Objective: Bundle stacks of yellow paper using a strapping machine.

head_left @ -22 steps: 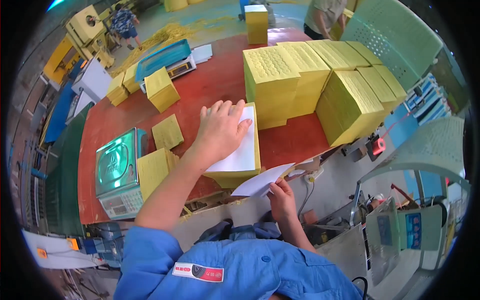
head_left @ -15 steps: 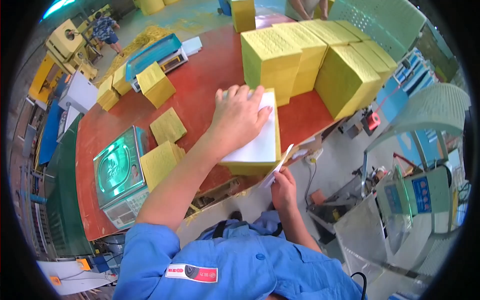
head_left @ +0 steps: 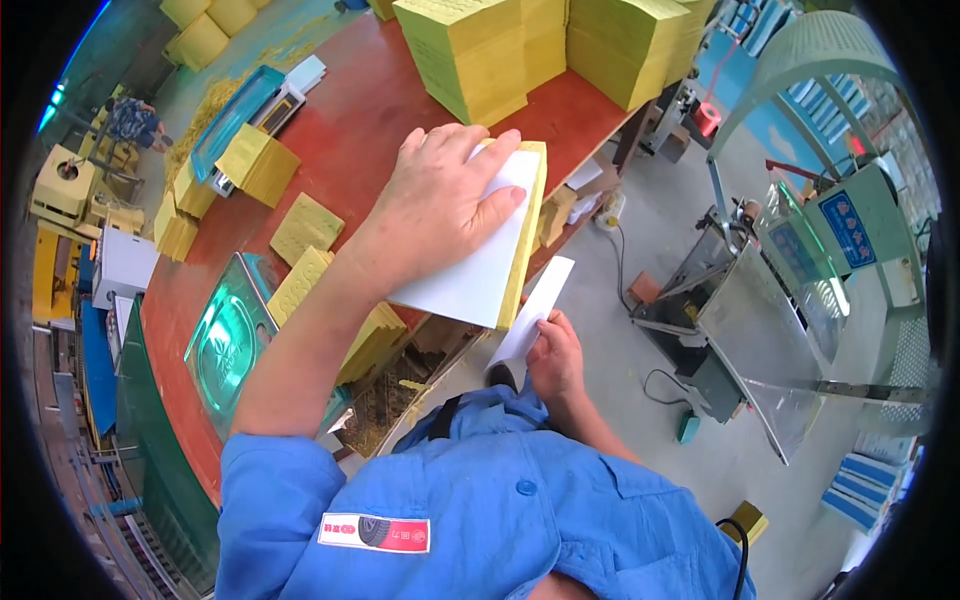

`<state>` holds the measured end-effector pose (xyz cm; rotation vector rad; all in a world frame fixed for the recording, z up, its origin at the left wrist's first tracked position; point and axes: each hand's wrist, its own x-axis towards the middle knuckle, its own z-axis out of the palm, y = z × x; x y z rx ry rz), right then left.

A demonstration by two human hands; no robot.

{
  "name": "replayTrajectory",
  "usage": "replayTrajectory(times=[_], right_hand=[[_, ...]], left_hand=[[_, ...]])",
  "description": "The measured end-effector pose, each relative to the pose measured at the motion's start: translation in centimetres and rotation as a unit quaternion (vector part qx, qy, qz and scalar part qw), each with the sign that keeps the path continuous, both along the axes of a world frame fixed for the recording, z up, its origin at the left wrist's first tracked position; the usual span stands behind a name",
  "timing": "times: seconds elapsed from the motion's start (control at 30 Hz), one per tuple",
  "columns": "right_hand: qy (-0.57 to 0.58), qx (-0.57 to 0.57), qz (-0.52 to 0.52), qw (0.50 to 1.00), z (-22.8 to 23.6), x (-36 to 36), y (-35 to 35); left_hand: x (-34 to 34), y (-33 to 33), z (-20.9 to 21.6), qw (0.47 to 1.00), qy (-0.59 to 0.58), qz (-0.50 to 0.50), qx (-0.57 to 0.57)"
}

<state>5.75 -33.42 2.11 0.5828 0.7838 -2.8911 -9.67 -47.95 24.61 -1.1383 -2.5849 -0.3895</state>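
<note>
My left hand [head_left: 450,200] lies with fingers spread over a white sheet [head_left: 455,285], its thumb apart from the fingers. The sheet covers a stack of yellow paper [head_left: 522,260], whose yellow edge shows along the right side and far corner. Fingertips reach the stack's far edge; the palm hides much of the sheet. My right hand [head_left: 556,355], low and beside the table edge, pinches a narrow white strip of paper [head_left: 532,308] between thumb and fingers. The strip slants upward, close to the stack's near right corner.
The red table [head_left: 350,100] bears tall yellow paper blocks [head_left: 465,60] at the far side. To the left are smaller yellow stacks [head_left: 258,165], a shiny weighing scale [head_left: 225,340] and a blue tray [head_left: 235,120]. A metal-framed machine [head_left: 760,330] stands at right; another person [head_left: 135,122] is far left.
The view has shifted and tilted. The yellow stack under my left hand now sits farther from the tall blocks, and the strip in my right hand shows more of its broad face.
</note>
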Motion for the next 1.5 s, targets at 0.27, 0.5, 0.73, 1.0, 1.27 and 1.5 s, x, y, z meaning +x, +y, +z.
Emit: replayTrajectory(times=[0.27,0.5,0.73,1.0,1.27,1.5], right_hand=[[0.032,-0.190,0.052,0.980,-7.9,-2.9,-0.2],[0.016,-0.212,0.135,0.968,-7.3,-8.4,-1.9],[0.033,-0.137,0.085,0.986,-1.8,-10.8,-3.8],[0.080,-0.048,0.059,0.994,-3.3,-10.9,-3.8],[0.141,0.032,0.006,0.990,-4.5,-10.7,-4.4],[0.101,-0.006,0.005,0.995,-6.9,-10.3,-3.4]], left_hand=[[0.1,-0.1,0.2,0.999,-0.036,0.002,-0.014],[-0.5,0.1,0.7,0.998,-0.055,-0.006,-0.023],[-0.3,-1.4,0.7,0.998,-0.054,0.015,-0.005],[0.5,-1.1,1.0,0.996,0.082,0.022,0.035],[1.7,-1.1,2.0,0.997,0.069,0.037,0.027],[2.2,-1.5,2.6,0.994,0.040,0.098,-0.036]])
